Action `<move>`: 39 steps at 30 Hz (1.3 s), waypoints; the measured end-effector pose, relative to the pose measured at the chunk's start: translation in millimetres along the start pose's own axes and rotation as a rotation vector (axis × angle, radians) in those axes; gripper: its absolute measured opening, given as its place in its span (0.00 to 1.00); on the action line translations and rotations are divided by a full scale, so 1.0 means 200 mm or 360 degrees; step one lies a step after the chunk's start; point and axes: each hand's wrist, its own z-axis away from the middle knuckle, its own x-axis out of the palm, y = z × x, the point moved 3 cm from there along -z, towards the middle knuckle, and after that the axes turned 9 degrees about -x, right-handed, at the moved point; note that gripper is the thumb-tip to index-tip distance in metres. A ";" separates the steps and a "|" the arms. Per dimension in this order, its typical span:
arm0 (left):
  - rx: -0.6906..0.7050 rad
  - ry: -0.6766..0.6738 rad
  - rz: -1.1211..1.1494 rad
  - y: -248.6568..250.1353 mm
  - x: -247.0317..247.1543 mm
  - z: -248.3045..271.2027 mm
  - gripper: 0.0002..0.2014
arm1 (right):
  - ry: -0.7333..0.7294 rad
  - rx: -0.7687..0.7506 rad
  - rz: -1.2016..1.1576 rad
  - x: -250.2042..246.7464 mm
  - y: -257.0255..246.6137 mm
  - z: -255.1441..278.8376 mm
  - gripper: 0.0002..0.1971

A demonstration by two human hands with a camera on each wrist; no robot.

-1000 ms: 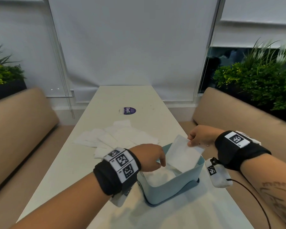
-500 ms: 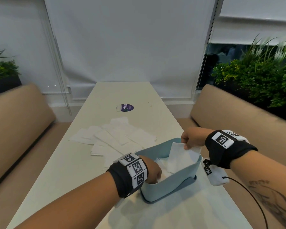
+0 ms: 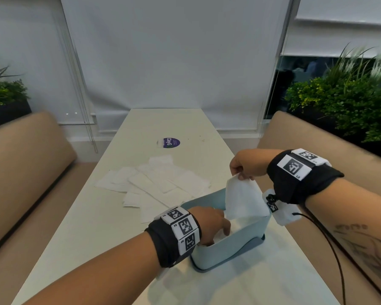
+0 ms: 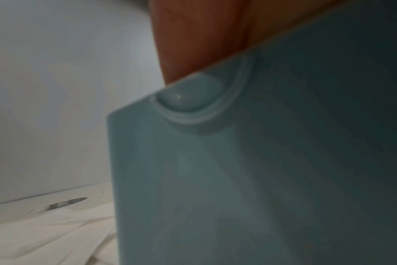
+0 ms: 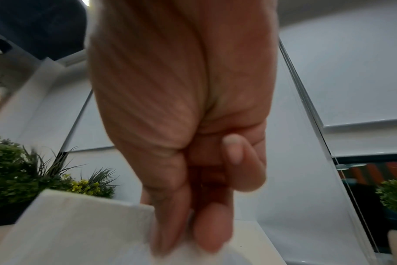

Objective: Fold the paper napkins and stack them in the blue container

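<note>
right fingers (image 5: 212, 227): grasping the folded napkin (image 3: 243, 199) by its top edge, pinched between thumb and forefinger; other fingers curled toward the palm.
right hand (image 3: 248, 164): raised over the far right side of the blue container (image 3: 229, 249), knuckles up, a black marker band (image 3: 299, 172) on the wrist.
folded napkin: white, hanging upright from the pinch, lower edge dipped inside the container's right wall; blurred and close in the right wrist view (image 5: 68, 224).
left fingers (image 3: 227, 227): released, stretched downward onto the stacked napkins (image 3: 240, 225); tips hidden behind the near wall.
left hand (image 3: 209, 223): reaching into the container from its near left side, wrist above the rim, marker band on the wrist too.
blue container: on the near part of the worktop (image 3: 174, 122), open at the top, filling most of the left wrist view (image 4: 238, 179).
stacked napkins: white, lying inside the container under the left hand.
loose napkins (image 3: 158, 183): spread flat and overlapping on the worktop just beyond the container, to its left.
sticker (image 3: 171, 143): round, purple, on the worktop beyond the loose napkins.
benches (image 3: 20, 172): tan, one along each side of the worktop.
plants (image 3: 350, 102): green, behind both benches.
</note>
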 end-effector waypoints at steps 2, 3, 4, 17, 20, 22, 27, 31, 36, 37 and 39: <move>-0.0014 -0.0067 -0.0064 0.00 0.01 0.00 0.25 | -0.0128 0.0002 0.0048 0.01 -0.02 -0.01 0.10; -0.0036 -0.0102 -0.0080 0.00 0.01 0.00 0.24 | -0.0189 0.0001 0.0097 0.02 -0.04 -0.02 0.06; -0.0057 -0.0129 -0.0083 -0.01 0.02 0.00 0.24 | -0.0239 -0.0009 0.0151 0.04 -0.05 -0.03 0.06; -0.0110 -0.0194 -0.0030 -0.01 0.01 0.01 0.25 | -0.0095 -0.0155 0.0282 0.18 -0.13 -0.12 0.13; -0.0102 -0.0203 -0.0018 -0.01 0.02 0.01 0.25 | -0.0110 -0.0135 0.0176 0.19 -0.12 -0.11 0.18; -0.0105 -0.0197 -0.0022 -0.01 0.02 0.01 0.25 | -0.0090 -0.0120 0.0170 0.19 -0.12 -0.08 0.21; -0.0107 -0.0191 -0.0048 -0.01 0.02 0.01 0.26 | -0.0086 -0.0051 0.0202 0.18 -0.09 -0.03 0.30; -0.0093 -0.0156 -0.0057 0.00 0.01 0.02 0.26 | -0.0075 -0.0014 0.0072 0.20 -0.09 0.02 0.29; -0.0087 -0.0149 -0.0074 0.00 0.00 0.02 0.26 | -0.0207 0.0018 -0.0196 0.21 -0.07 0.05 0.12; -0.0091 -0.0144 -0.0075 0.00 0.00 0.02 0.27 | -0.0271 0.0008 -0.0231 0.22 -0.09 0.06 0.13; -0.0103 -0.0144 -0.0061 0.00 0.01 0.02 0.28 | -0.0409 -0.0050 -0.0217 0.24 -0.14 0.09 0.12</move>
